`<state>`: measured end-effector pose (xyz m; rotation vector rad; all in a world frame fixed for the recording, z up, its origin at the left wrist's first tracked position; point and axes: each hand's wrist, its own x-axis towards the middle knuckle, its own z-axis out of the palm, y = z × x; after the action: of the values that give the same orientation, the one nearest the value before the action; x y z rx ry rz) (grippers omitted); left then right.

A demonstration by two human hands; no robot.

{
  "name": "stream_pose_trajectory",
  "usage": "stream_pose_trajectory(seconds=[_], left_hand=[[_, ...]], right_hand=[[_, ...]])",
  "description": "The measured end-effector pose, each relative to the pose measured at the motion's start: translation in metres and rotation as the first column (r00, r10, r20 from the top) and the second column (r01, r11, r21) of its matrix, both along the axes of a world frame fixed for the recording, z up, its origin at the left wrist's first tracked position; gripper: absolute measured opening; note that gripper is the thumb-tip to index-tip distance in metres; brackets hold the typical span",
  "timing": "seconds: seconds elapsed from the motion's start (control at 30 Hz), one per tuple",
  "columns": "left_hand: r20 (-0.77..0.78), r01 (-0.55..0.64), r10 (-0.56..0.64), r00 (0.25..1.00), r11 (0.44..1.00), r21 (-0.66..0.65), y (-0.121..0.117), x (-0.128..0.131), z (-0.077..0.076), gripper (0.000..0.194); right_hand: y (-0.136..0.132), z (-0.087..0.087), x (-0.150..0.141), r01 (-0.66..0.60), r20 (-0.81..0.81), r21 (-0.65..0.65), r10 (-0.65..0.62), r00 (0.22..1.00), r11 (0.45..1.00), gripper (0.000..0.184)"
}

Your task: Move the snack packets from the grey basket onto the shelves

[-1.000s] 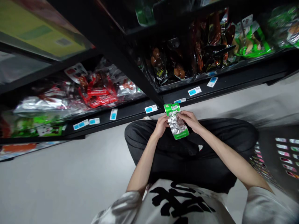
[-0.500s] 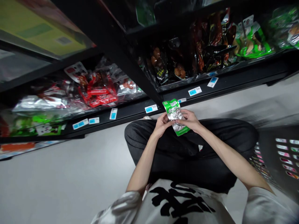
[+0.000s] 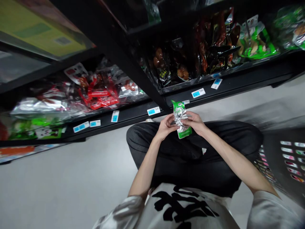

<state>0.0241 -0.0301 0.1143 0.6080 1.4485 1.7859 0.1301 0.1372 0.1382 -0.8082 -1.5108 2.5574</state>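
There's the packet [image 3: 180, 115], up over your lap [image 3: 190, 171]!
Your left hand [image 3: 165, 127] pinches one side, your right hand [image 3: 195, 122] the other, likely to keep that soft packet steady and facing you; it sits between both grips, green ends free, near the shelf [image 3: 238, 83].

Black store shelving unit [image 3: 132, 115] fills upper part of view, edges slanting up toward right; thick black upright [image 3: 133, 65] splits left section from right. White-and-blue price labels [image 3: 198, 93] dot lower front edge [image 3: 250, 76]. Smooth pale-gray floor [image 3: 71, 184] spreads below, soft shadow [image 3: 257, 111] across it at right. Light dim, darkest deep within shelving.
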Motion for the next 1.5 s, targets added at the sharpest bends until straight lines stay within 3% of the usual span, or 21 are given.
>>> stream_pose_trajectory(seconds=[0.17, 0.4, 0.63, 0.83, 1.5], left_hand=[[0.006, -0.012, 0.012, 1.000, 1.000, 0.016, 0.002, 0.001, 0.002, 0.067], [0.063, -0.095, 0.097, 0.993, 0.995, -0.029, 0.004, 0.003, 0.004, 0.041], [0.052, -0.118, 0.120, 0.991, 0.992, -0.033, 0.005, 0.002, 0.003, 0.045], [0.025, -0.096, 0.097, 0.995, 0.995, -0.022, 0.004, 0.003, 0.005, 0.061], [0.090, -0.104, 0.112, 0.990, 0.991, -0.089, 0.003, 0.002, 0.004, 0.053]], right_hand=[[0.001, 0.000, 0.000, 0.000, 0.003, -0.001, 0.000, 1.000, 1.000, 0.050], [0.002, -0.006, 0.000, 0.027, -0.024, 0.023, -0.027, 0.999, 0.999, 0.044], [0.002, -0.005, 0.000, 0.022, -0.002, 0.006, -0.022, 1.000, 1.000, 0.041], [0.002, -0.008, 0.000, 0.003, 0.005, -0.024, -0.003, 1.000, 1.000, 0.037], [0.003, -0.009, 0.000, -0.032, 0.011, -0.011, 0.032, 0.999, 0.999, 0.033]])
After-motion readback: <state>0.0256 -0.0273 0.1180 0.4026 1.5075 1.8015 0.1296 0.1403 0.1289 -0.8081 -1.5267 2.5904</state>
